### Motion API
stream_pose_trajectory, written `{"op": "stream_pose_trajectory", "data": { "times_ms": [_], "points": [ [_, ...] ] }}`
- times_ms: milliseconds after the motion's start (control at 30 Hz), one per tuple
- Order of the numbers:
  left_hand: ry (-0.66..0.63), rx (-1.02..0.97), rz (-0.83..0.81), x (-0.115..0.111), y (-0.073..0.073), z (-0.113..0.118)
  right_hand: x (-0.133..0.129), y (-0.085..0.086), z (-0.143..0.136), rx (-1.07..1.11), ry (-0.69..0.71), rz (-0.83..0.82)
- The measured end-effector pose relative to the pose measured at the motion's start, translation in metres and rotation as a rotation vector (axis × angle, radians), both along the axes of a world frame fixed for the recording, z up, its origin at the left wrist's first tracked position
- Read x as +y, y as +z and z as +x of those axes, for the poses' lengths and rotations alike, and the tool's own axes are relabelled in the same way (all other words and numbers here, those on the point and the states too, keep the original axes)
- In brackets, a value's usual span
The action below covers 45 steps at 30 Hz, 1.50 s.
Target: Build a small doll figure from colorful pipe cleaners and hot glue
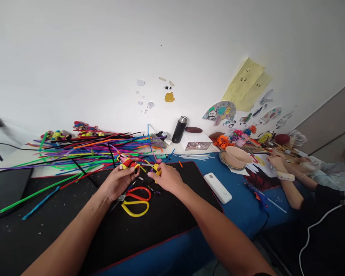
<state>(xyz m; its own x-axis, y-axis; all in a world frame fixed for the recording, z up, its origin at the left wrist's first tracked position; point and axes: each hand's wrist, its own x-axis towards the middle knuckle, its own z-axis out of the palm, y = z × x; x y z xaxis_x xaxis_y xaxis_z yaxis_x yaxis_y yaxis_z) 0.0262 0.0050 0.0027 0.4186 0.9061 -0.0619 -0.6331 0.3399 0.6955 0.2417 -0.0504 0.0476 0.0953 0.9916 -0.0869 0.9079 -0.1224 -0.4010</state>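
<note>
My left hand (121,180) is closed around a small pipe-cleaner figure (128,162) in red, yellow, pink and black. My right hand (169,178) is closed on a small yellow and purple piece (156,168), whose exact kind I cannot make out. A short yellow strand juts out from the figure toward my right hand. Just below the hands, scissors (136,203) with one red and one yellow handle lie on the black mat (172,218); their blades are partly hidden beside my left wrist. Small dark and purple scraps (153,189) lie between the hands.
A pile of coloured pipe cleaners (97,147) spreads along the back left. A black flask (179,130) and a white box (196,141) stand by the wall. Rightward are a white power bank (217,188), a bowl (238,156), a blue glue gun (258,197) and a co-worker's hands (277,163).
</note>
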Motion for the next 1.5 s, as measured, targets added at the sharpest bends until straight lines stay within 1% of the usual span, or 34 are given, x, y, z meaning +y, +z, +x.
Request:
{"op": "stream_pose_trajectory", "data": {
  "times_ms": [200,367,467,567,633,700,800,900,967,1067,1200,1267,1333,1500],
  "points": [
    [-0.015,-0.023,-0.007,0.003,-0.003,0.001,0.007,-0.008,-0.007,-0.065,0.008,-0.033],
    [-0.022,-0.033,-0.016,0.003,-0.008,0.003,0.003,-0.008,-0.011,0.042,-0.057,-0.042],
    [-0.011,-0.048,-0.015,0.004,-0.007,0.001,-0.002,-0.011,-0.007,0.094,-0.106,0.015],
    [0.003,-0.060,-0.005,0.005,-0.005,-0.001,-0.008,-0.014,0.005,0.172,-0.147,0.115],
    [0.004,-0.064,-0.001,0.006,-0.005,-0.001,-0.013,-0.014,0.016,0.297,-0.172,0.190],
    [0.010,-0.066,-0.008,0.006,-0.006,0.000,-0.018,-0.011,0.027,0.496,-0.192,0.231],
    [0.013,-0.062,-0.020,0.005,-0.007,0.002,-0.026,0.000,0.036,0.828,-0.179,0.297],
    [-0.009,-0.053,-0.010,0.003,-0.006,0.002,-0.033,0.015,0.031,1.048,-0.116,0.311],
    [-0.020,-0.050,-0.006,0.001,-0.003,0.001,-0.037,0.021,0.022,1.151,-0.082,0.294],
    [-0.036,-0.058,-0.004,-0.002,0.002,0.000,-0.039,0.022,0.006,1.277,-0.058,0.253],
    [-0.075,-0.079,0.025,-0.003,0.002,-0.002,-0.034,0.016,-0.009,1.423,-0.124,0.225],
    [-0.091,-0.088,0.040,-0.002,0.000,-0.003,-0.031,0.016,-0.012,1.492,-0.153,0.215],
    [-0.100,-0.104,0.051,-0.001,-0.001,-0.004,-0.029,0.017,-0.012,1.563,-0.152,0.199],
    [-0.086,-0.171,0.056,0.001,-0.002,-0.005,-0.033,0.021,-0.008,1.717,-0.161,0.152]
  ]
}}
